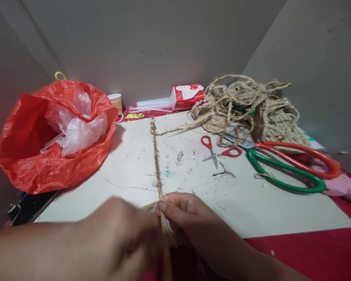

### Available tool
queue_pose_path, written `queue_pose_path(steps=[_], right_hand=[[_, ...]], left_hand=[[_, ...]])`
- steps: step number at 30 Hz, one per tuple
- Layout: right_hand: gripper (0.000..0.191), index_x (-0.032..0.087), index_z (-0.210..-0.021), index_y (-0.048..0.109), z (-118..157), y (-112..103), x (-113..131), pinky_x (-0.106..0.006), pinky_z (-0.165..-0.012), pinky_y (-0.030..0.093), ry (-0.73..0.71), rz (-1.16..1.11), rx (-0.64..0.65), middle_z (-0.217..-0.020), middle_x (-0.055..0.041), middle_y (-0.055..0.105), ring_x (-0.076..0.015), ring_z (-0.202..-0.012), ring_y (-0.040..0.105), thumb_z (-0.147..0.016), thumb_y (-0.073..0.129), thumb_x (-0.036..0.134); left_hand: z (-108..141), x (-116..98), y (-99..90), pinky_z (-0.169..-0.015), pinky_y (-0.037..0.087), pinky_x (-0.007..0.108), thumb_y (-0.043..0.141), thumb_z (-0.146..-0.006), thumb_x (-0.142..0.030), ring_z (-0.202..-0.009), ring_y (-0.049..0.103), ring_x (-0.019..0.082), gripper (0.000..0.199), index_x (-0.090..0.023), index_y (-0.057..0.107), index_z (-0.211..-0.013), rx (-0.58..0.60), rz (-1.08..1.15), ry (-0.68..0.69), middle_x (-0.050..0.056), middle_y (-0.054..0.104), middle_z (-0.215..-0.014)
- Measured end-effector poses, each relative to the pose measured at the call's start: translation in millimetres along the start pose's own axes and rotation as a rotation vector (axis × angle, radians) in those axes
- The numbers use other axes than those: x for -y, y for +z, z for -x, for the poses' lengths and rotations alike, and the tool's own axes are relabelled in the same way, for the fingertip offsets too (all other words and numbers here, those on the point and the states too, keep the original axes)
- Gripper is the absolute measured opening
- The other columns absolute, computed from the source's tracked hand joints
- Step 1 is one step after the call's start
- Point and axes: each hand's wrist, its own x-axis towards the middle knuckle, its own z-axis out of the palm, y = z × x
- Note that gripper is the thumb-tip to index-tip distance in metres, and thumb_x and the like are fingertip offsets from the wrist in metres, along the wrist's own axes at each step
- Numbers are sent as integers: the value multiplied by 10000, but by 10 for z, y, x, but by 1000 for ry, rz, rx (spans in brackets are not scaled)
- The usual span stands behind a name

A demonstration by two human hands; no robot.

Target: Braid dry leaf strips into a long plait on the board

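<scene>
A thin braided straw cord (156, 160) runs straight up the white board toward me. My right hand (188, 212) pinches its near end between thumb and forefinger. Loose flat straw strands (165, 230) hang down from that pinch, and another pokes out to the left. Close beside it on the left is my left hand (117, 230), smeared by motion. Its fingers point toward the strands, but whether they grip one I cannot make out. At its far end the cord bends right toward a heap of braided straw (251, 105).
A red plastic bag (20, 144) with white plastic inside stands left, near a paper cup (116, 102). A red tissue pack (187, 96) sits at the back. Small red-handled scissors (212, 152) and large red-and-green-handled shears (286, 175) lie right on the white board (280, 214).
</scene>
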Motion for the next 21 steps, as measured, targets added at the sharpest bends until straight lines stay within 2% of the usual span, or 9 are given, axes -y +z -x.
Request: queue_pose_path(steps=[3, 4, 5, 7, 9, 12, 15, 18, 21], right_hand=[[242, 159, -603, 502, 11, -17, 25, -188, -419, 219, -51, -68, 81, -433, 89, 346, -48, -405, 247, -788, 529, 313], [234, 156, -621, 513, 12, -21, 31, -186, -410, 208, -58, -65, 86, -421, 96, 332, -44, -393, 224, -801, 519, 305], [225, 153, -642, 528, 11, -23, 38, -185, -401, 194, -58, -54, 87, -416, 100, 327, -42, -385, 209, -812, 507, 299], [224, 150, -644, 529, 8, -25, 55, -187, -387, 164, -50, -29, 107, -415, 100, 325, -40, -379, 192, -818, 495, 287], [219, 158, -627, 505, 5, -27, 79, -188, -383, 150, -33, -1, 114, -410, 105, 305, -38, -374, 178, -812, 498, 274], [184, 174, -638, 480, 5, -45, 107, -186, -384, 159, 10, 91, 90, -407, 118, 249, -41, -373, 157, -807, 492, 245], [154, 179, -665, 496, 2, -90, 98, -194, -387, 173, 12, 298, 31, -445, 105, 252, -57, -404, 182, -810, 459, 211], [193, 181, -657, 493, 1, -137, 65, -204, -445, 262, -125, 555, -12, -511, 66, 352, -77, -472, 297, -834, 421, 209], [245, 186, -646, 468, 18, -157, 44, -236, -551, 338, -287, 789, -80, -605, 19, 489, -111, -576, 419, -872, 390, 240]], left_hand=[[-113, 40, -188, -567, 396, 199, 462, -836, -263, -604, 493, 99, 112, -185, 537, -808, -429, 205, -219, -3, 559, -688], [-165, 75, -203, -589, 406, 206, 462, -834, -283, -636, 507, 105, 125, -181, 530, -858, -473, 333, -270, 6, 571, -729], [-217, 116, -193, -595, 412, 215, 451, -835, -300, -637, 514, 107, 148, -176, 517, -882, -418, 507, -307, 11, 574, -742], [-301, 195, -120, -539, 394, 214, 406, -838, -319, -532, 471, 89, 177, -167, 494, -820, -192, 844, -351, -5, 537, -657], [-344, 245, -35, -484, 341, 196, 392, -831, -309, -450, 373, 62, 208, -157, 485, -724, -52, 986, -355, -34, 458, -570], [-348, 257, 5, -551, 348, 192, 423, -803, -255, -536, 394, 66, 202, -133, 530, -683, -78, 902, -293, -20, 479, -608], [-340, 250, -53, -620, 361, 211, 417, -780, -218, -622, 433, 89, 183, -132, 552, -691, -82, 797, -264, -4, 525, -662], [-349, 270, -119, -519, 293, 204, 397, -771, -193, -525, 340, 72, 185, -142, 512, -635, -32, 784, -304, -29, 453, -586], [-362, 298, -137, -440, 192, 209, 419, -805, -219, -443, 234, 55, 221, -147, 473, -603, 26, 871, -332, -60, 341, -497]])
